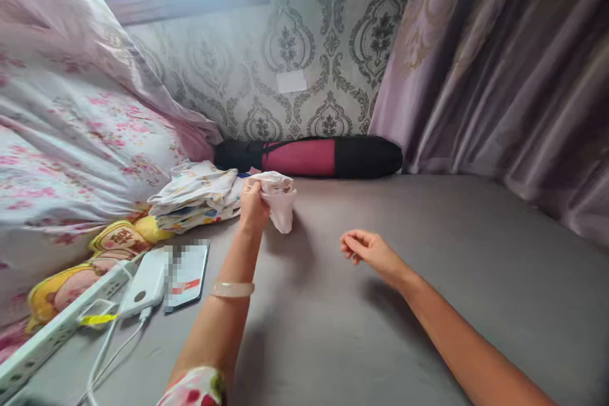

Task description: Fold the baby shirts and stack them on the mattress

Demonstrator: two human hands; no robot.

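My left hand grips a pale pink, thin cloth garment by its left edge. The cloth is bunched at the top and hangs to a narrow end just over the grey sheet; what kind of garment it is I cannot tell. Beside that hand, to the left, lies a stack of folded printed clothes. My right hand hovers above the sheet to the right, apart from the garment. Its fingers are curled in toward the thumb, and nothing shows in them.
At the wall lies a long black and pink bag. To the left are a phone, a white power bank with cables, a white power strip and a yellow plush item. Curtains hang on both sides.
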